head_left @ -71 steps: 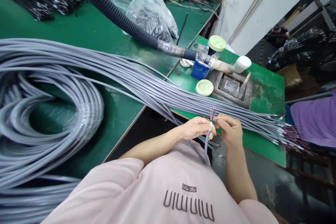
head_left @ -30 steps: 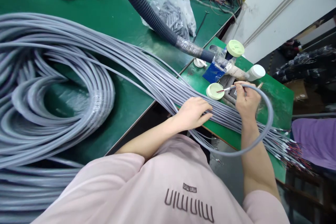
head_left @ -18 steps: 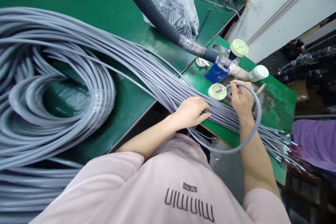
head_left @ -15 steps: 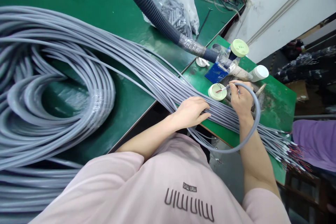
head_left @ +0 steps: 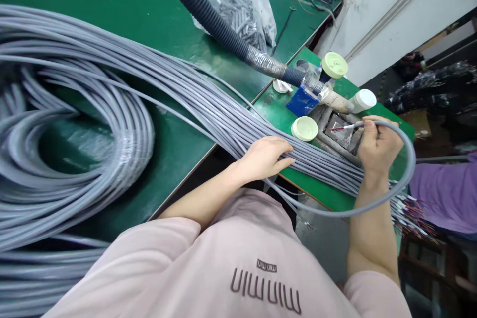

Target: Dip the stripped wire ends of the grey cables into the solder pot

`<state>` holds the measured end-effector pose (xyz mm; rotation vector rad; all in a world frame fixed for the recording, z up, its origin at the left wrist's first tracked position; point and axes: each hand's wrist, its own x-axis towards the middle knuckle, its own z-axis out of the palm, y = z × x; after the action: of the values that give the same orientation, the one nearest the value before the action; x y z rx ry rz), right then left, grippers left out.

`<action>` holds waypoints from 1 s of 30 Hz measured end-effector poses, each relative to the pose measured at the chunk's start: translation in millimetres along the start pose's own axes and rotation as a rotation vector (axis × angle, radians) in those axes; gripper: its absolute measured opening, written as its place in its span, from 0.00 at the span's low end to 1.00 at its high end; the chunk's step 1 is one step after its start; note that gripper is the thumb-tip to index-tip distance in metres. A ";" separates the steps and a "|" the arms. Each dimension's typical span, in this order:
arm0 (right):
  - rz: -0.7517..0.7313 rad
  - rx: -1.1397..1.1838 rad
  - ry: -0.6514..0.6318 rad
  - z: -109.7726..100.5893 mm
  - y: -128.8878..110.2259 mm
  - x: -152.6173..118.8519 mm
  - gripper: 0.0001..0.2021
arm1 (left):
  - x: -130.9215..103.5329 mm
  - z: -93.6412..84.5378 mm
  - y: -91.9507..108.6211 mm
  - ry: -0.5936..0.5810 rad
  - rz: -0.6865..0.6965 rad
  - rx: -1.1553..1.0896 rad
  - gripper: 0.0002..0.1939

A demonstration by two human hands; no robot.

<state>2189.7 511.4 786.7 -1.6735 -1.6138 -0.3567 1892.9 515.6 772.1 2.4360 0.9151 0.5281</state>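
My right hand (head_left: pixel 378 149) pinches a grey cable (head_left: pixel 411 159) close to its stripped end. Thin red and white wires (head_left: pixel 338 129) stick out of that end, over a square, dirty metal pot (head_left: pixel 330 145) with a greyish surface inside; whether they touch it I cannot tell. The cable loops round below my right wrist and back toward my left hand (head_left: pixel 266 159). That hand lies on a thick bundle of grey cables (head_left: pixel 208 104), fingers stretched over it and thumb apart. Beside the pot stands a pale yellow-green cup (head_left: pixel 303 136).
A black ribbed hose (head_left: pixel 208 7) with a taped end reaches over the pot. Near it are a blue block (head_left: pixel 300 102), a lidded jar (head_left: pixel 334 64) and a white jar (head_left: pixel 365 100). Coiled cables (head_left: pixel 137 159) fill the left. A person in a purple sleeve (head_left: pixel 443 194) is at right.
My right hand has moved right, taking the cable's wire ends out of the yellow-green cup and over the square pot. The left hand stays on the bundle.
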 end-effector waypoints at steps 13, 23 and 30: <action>0.056 -0.134 -0.076 18.4 73.7 -2.3 0.16 | -0.1 -0.1 1.4 -0.004 -0.021 -0.008 0.14; 0.061 -0.186 -0.121 34.4 89.4 -2.8 0.15 | 0.3 -0.5 0.9 0.003 -0.029 -0.016 0.14; 0.085 -0.171 -0.146 42.4 93.5 -2.8 0.15 | 0.6 0.9 -1.3 0.015 -0.022 -0.032 0.13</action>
<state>2264.2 547.5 726.0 -1.9303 -1.6491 -0.3446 1893.0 516.6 770.7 2.3938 0.9321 0.5500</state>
